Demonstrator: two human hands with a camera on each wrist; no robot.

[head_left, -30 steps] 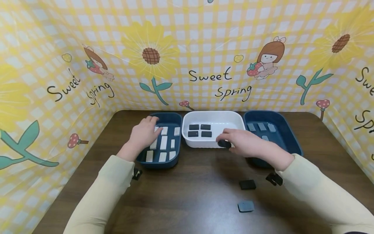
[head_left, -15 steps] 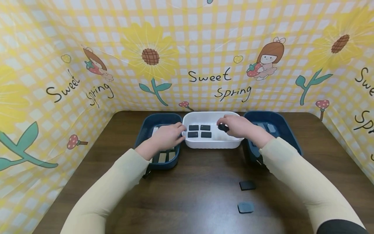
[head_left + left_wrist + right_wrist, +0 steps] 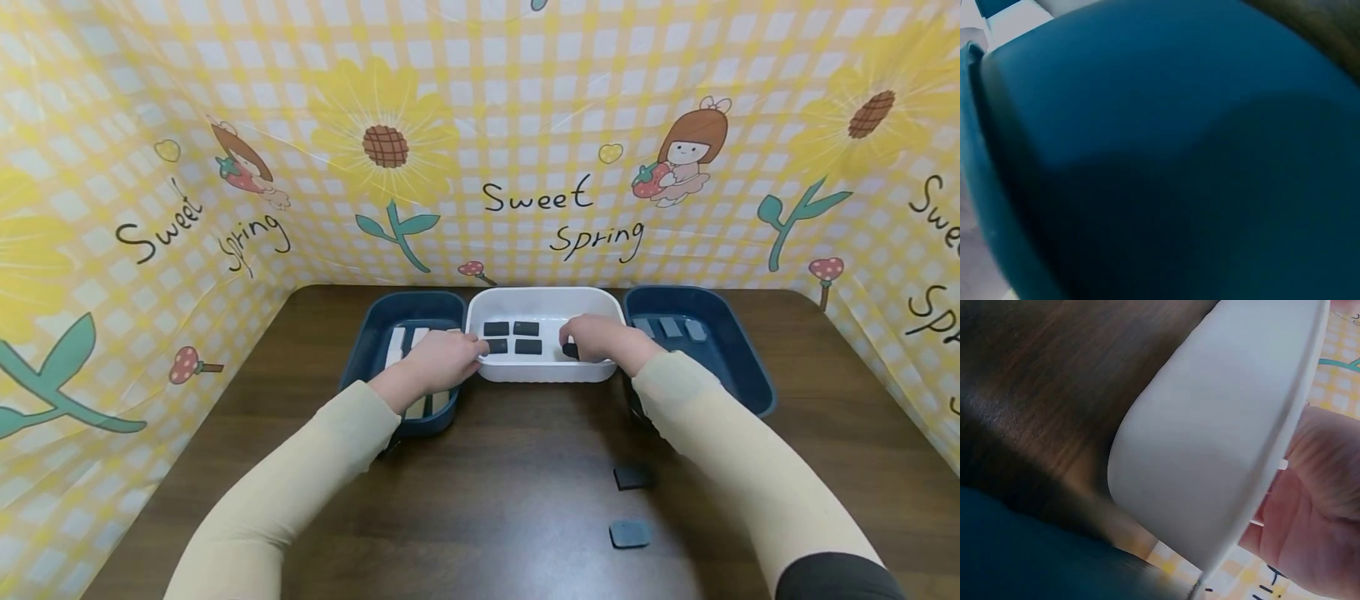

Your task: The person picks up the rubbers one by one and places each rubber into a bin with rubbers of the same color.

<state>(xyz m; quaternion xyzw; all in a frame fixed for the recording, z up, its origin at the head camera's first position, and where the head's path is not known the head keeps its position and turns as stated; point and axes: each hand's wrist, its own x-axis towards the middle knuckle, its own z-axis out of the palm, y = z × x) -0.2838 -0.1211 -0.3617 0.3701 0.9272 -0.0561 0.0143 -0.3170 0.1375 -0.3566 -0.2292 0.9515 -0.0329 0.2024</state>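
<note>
My left hand (image 3: 446, 358) holds the front-left corner of the white plastic tub (image 3: 547, 373), its fingers at the rim. Between the fingers of my right hand (image 3: 596, 337) is a small black eraser-like block (image 3: 572, 350), low inside the tub's right half. Its underside is hidden. To the left in the tub lie several black blocks (image 3: 527, 328) in two rows. From the right wrist view, my right hand (image 3: 1316, 506) reaches over the rim of the tub (image 3: 1197, 431); its fingertips are hidden.
Left of the tub, a blue tub (image 3: 375, 321) holds several white blocks (image 3: 397, 343). Another blue tub (image 3: 738, 367) at right holds blue-grey blocks (image 3: 671, 327). A black block (image 3: 632, 477) and a blue-grey block (image 3: 628, 534) lie on the wooden table (image 3: 480, 517).
My left hand has moved right from over the left blue tub to the white tub's rim. My right hand has carried the black block over the front rim and down into the white tub.
</note>
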